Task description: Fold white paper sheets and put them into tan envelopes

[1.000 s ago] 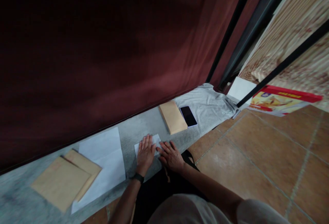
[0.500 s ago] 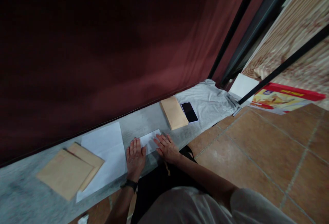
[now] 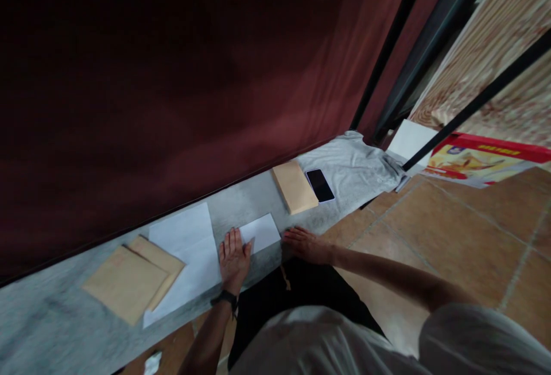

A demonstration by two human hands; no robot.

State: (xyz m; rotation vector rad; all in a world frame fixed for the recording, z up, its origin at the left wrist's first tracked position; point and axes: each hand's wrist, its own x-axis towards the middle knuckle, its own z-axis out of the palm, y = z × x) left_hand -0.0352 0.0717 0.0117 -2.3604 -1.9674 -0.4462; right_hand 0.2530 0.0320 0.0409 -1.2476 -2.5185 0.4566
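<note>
A small folded-looking white sheet of paper (image 3: 262,232) lies flat on the grey cloth in front of me. My left hand (image 3: 235,257) rests flat over its left end, fingers stretched out and holding nothing. At the paper's right end, my right hand (image 3: 306,245) lies low on the cloth with fingers extended, the tips close to the paper's corner. Left of my left hand is a larger white sheet (image 3: 189,248), partly covered by two brown envelopes (image 3: 129,280). A stack of brown envelopes (image 3: 295,187) sits beyond my right hand, with a phone (image 3: 320,185) beside it.
The grey cloth (image 3: 47,306) covers a long narrow surface along a dark red wall (image 3: 193,105). To the right are black bars (image 3: 473,102), a red and yellow box (image 3: 482,159) and a tiled floor (image 3: 451,231). A crumpled white scrap (image 3: 152,362) lies on the floor.
My right hand has slid rightward off the small white paper to its right end, uncovering it. My left hand stays on the left end. The view has shifted slightly.
</note>
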